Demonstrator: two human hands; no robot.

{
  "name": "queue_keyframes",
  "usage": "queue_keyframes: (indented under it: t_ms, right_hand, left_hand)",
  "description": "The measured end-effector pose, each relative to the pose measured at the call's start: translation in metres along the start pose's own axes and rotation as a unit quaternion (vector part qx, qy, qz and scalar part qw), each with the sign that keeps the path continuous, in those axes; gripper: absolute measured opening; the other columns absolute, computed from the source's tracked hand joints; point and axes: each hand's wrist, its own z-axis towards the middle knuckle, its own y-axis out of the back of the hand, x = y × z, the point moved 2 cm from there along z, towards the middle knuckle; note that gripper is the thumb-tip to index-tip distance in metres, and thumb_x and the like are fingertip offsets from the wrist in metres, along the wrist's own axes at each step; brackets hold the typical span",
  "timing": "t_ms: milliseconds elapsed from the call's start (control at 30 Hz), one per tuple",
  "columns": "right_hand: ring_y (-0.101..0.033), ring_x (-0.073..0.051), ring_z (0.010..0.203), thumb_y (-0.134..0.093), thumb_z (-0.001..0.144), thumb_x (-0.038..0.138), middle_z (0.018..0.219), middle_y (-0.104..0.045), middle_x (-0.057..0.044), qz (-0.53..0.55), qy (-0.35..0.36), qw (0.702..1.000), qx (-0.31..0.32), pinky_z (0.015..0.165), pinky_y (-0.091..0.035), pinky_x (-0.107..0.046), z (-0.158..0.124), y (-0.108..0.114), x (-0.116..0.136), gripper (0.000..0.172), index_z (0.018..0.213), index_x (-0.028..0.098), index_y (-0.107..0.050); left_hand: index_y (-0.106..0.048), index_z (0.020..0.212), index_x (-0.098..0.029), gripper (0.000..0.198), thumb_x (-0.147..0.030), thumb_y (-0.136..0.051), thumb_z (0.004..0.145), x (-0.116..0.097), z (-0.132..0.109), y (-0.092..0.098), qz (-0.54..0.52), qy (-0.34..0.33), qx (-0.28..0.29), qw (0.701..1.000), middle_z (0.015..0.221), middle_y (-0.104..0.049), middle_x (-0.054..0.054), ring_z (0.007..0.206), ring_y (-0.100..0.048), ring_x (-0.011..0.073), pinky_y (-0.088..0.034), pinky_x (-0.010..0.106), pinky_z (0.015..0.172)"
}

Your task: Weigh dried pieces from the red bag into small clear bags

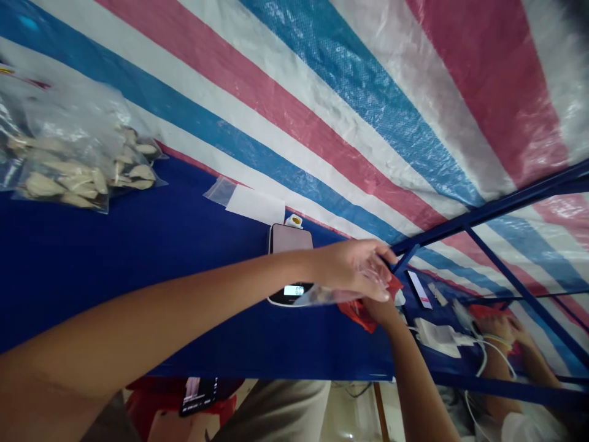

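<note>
My left hand (352, 270) reaches across the blue table (138, 276), just right of a small digital scale (289, 245). Its fingers are closed on a thin clear plastic bag (322, 296) that trails over the scale's lit display (293, 290). My right hand (381, 312) comes up from below and sits right under the left hand, against a red bag (354, 310). The left hand covers its fingers.
Clear bags of pale flat pieces (78, 172) lie at the far left. A white paper (255, 204), an empty clear bag (219, 190) and a small yellow-capped bottle (293, 221) sit behind the scale. At the right are a phone (419, 288), a white charger (437, 334) and another person's hands (501, 325).
</note>
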Motion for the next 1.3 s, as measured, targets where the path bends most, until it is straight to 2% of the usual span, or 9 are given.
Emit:
queue_keyframes:
  t_ms: [67, 167, 300, 400, 533, 633, 800, 1000, 1300]
  right_hand:
    - [-0.069, -0.027, 0.082, -0.062, 0.078, 0.031, 0.079, -0.073, -0.009, 0.011, -0.010, 1.000, -0.003, 0.077, -0.051, -0.036, 0.002, 0.003, 0.002, 0.016, 0.085, 0.020, -0.071]
    - [-0.067, -0.027, 0.078, -0.059, 0.078, 0.040, 0.075, -0.070, -0.009, 0.043, -0.021, 0.999, -0.026, 0.076, -0.049, -0.038, 0.005, 0.008, 0.006, 0.019, 0.078, 0.021, -0.065]
    - [-0.066, -0.025, 0.075, -0.055, 0.081, 0.057, 0.081, -0.070, -0.009, 0.128, -0.035, 0.990, -0.049, 0.072, -0.051, -0.036, -0.007, 0.013, 0.018, 0.037, 0.085, 0.021, -0.061]
    - [-0.065, -0.020, 0.069, -0.058, 0.082, 0.064, 0.082, -0.071, -0.006, 0.238, -0.060, 0.969, -0.030, 0.063, -0.051, -0.030, -0.034, 0.012, 0.032, 0.048, 0.098, 0.019, -0.063]
    - [-0.056, -0.013, 0.056, -0.080, 0.072, 0.061, 0.075, -0.068, -0.001, 0.394, -0.156, 0.905, 0.022, 0.050, -0.041, -0.022, -0.078, -0.001, 0.056, 0.051, 0.099, 0.020, -0.065]
    - [-0.053, -0.011, 0.053, -0.085, 0.068, 0.059, 0.072, -0.067, -0.001, 0.422, -0.175, 0.889, 0.037, 0.048, -0.037, -0.020, -0.098, -0.014, 0.070, 0.049, 0.090, 0.019, -0.067]
    - [-0.055, -0.011, 0.056, -0.085, 0.067, 0.061, 0.076, -0.069, -0.001, 0.444, -0.170, 0.880, 0.006, 0.046, -0.038, -0.019, -0.107, -0.029, 0.080, 0.049, 0.089, 0.021, -0.070]
    - [-0.055, -0.010, 0.057, -0.079, 0.072, 0.066, 0.080, -0.067, -0.001, 0.443, -0.185, 0.877, -0.016, 0.048, -0.040, -0.019, -0.113, -0.045, 0.086, 0.050, 0.093, 0.021, -0.071]
    - [-0.040, -0.007, 0.048, -0.086, 0.070, 0.057, 0.084, -0.066, -0.001, 0.538, -0.153, 0.829, 0.020, 0.038, -0.036, -0.020, -0.113, -0.057, 0.088, 0.052, 0.103, 0.020, -0.071]
  left_hand:
    - [-0.057, 0.120, -0.021, 0.054, -0.019, -0.075, 0.069, -0.017, 0.008, 0.014, 0.193, -0.047, 0.006, 0.980, 0.104, -0.064, 0.006, 0.093, -0.063, 0.0193, -0.048, 0.038, 0.092]
    - [-0.062, 0.122, -0.022, 0.062, -0.020, -0.078, 0.062, -0.007, 0.003, 0.033, 0.414, -0.013, 0.036, 0.909, 0.112, -0.066, 0.008, 0.105, -0.064, 0.0285, -0.044, 0.044, 0.100]
    - [-0.058, 0.132, -0.025, 0.088, -0.031, -0.090, 0.050, 0.008, -0.025, 0.051, 0.471, 0.037, 0.022, 0.881, 0.139, -0.058, 0.011, 0.134, -0.050, 0.0361, -0.034, 0.049, 0.114]
    - [-0.055, 0.132, -0.025, 0.063, -0.042, -0.076, 0.075, -0.011, -0.050, 0.070, 0.413, -0.068, -0.161, 0.894, 0.139, -0.058, 0.009, 0.133, -0.052, 0.0269, -0.037, 0.042, 0.113]
    - [-0.061, 0.098, -0.019, 0.020, -0.037, -0.057, 0.090, -0.014, -0.087, 0.122, 0.369, -0.149, -0.484, 0.779, 0.104, -0.069, 0.006, 0.102, -0.064, 0.0195, -0.049, 0.035, 0.095]
    - [-0.060, 0.085, -0.018, 0.016, -0.034, -0.058, 0.086, 0.014, -0.110, 0.163, 0.357, -0.099, -0.575, 0.729, 0.084, -0.066, 0.003, 0.082, -0.062, 0.0162, -0.050, 0.031, 0.080]
    - [-0.061, 0.082, -0.018, 0.015, -0.033, -0.060, 0.082, 0.039, -0.126, 0.193, 0.334, -0.065, -0.594, 0.729, 0.073, -0.064, 0.001, 0.073, -0.060, 0.0156, -0.047, 0.030, 0.074]
    - [-0.062, 0.080, -0.018, 0.015, -0.033, -0.059, 0.080, 0.034, -0.120, 0.185, 0.357, -0.040, -0.566, 0.742, 0.072, -0.064, 0.001, 0.070, -0.059, 0.0150, -0.047, 0.029, 0.071]
    - [-0.063, 0.080, -0.019, 0.019, -0.037, -0.062, 0.077, 0.039, -0.119, 0.187, 0.346, -0.043, -0.556, 0.755, 0.071, -0.064, 0.002, 0.069, -0.059, 0.0161, -0.049, 0.029, 0.068]
